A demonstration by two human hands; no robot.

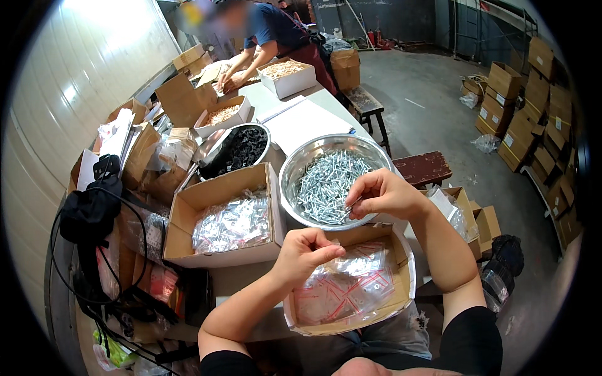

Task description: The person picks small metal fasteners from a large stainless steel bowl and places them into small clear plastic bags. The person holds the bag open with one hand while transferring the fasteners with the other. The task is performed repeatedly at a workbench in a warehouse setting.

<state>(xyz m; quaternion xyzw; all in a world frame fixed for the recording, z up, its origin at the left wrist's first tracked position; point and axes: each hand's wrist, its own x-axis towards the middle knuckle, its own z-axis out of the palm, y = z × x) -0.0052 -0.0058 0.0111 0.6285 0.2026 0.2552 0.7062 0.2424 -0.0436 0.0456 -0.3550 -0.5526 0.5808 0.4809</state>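
My right hand (384,195) is over the near right rim of a steel bowl (290,199) full of silvery screws (331,182). Its fingers are pinched together on a few screws. Lower and to the left, my left hand (306,252) is closed, thumb against fingers, at what looks like the edge of a clear plastic bag, mostly hidden. Beneath it, a shallow cardboard box (406,266) at my lap holds many flat clear zip bags (342,294) with red strips. Left of the bowl stands a bigger cardboard box (183,216) with filled clear bags (232,220).
A basin of black parts (241,148) and two white boxes of tan pieces (221,114) (283,69) stand farther along the table. Across it, a person (282,34) bends over, hands on the work. Cables and bags crowd the left; stools (421,168) and stacked cartons (523,128) stand right.
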